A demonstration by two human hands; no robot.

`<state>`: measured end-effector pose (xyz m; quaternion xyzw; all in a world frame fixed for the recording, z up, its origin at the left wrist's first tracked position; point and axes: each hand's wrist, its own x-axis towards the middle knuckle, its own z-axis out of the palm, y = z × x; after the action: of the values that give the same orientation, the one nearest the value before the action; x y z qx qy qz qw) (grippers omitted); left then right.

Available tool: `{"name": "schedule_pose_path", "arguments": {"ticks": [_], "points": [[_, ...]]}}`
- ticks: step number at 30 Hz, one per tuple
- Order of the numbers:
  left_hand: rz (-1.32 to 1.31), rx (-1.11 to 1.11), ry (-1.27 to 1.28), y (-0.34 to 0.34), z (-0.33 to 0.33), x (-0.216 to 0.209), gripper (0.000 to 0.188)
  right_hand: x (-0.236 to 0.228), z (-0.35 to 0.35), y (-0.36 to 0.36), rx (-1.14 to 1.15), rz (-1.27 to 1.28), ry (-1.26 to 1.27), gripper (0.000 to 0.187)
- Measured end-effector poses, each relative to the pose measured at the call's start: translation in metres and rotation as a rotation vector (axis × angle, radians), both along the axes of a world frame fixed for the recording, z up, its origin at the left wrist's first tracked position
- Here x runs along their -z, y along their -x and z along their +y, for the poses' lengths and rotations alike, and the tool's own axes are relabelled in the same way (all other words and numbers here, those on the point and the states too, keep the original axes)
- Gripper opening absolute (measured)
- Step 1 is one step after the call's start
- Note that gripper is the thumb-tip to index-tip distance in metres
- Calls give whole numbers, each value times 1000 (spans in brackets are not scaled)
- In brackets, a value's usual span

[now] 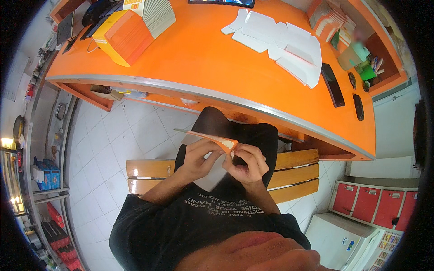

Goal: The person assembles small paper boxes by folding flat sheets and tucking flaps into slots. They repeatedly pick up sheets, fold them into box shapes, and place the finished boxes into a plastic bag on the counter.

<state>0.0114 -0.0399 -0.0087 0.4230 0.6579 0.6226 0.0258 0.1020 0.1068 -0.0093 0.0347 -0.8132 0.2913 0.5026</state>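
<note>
Above my lap I hold a partly folded cardboard carton blank (228, 144), orange with a pale pattern on the outside and plain whitish inside. My left hand (199, 158) grips it from the left, thumb against the board and fingers closed round its edge. At its right end my right hand (247, 165) pinches a corner with thumb and fingertips. Part of the blank's pale panel (210, 176) hangs down between my forearms. On the desk ahead, flat white carton blanks (260, 32) with cut flaps lie overlapping, plain side up.
The orange desk (194, 54) has a metal-trimmed front edge before my knees. Yellow-and-orange folded cartons (122, 38) stand at its left. A long black case (332, 85), small dark items and a green pen holder (368, 72) sit right. I sit on a wooden slatted bench (294, 165).
</note>
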Motion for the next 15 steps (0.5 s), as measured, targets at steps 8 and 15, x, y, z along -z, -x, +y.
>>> {"name": "schedule_pose_path", "arguments": {"ticks": [8, 15], "points": [[56, -72, -137, -7, 9, 11, 28, 3, -11, 10, -182, 96, 171, 16], [204, -14, 20, -9, 1, 8, 26, 8, -8, -4, -446, 28, 618, 34]]}}
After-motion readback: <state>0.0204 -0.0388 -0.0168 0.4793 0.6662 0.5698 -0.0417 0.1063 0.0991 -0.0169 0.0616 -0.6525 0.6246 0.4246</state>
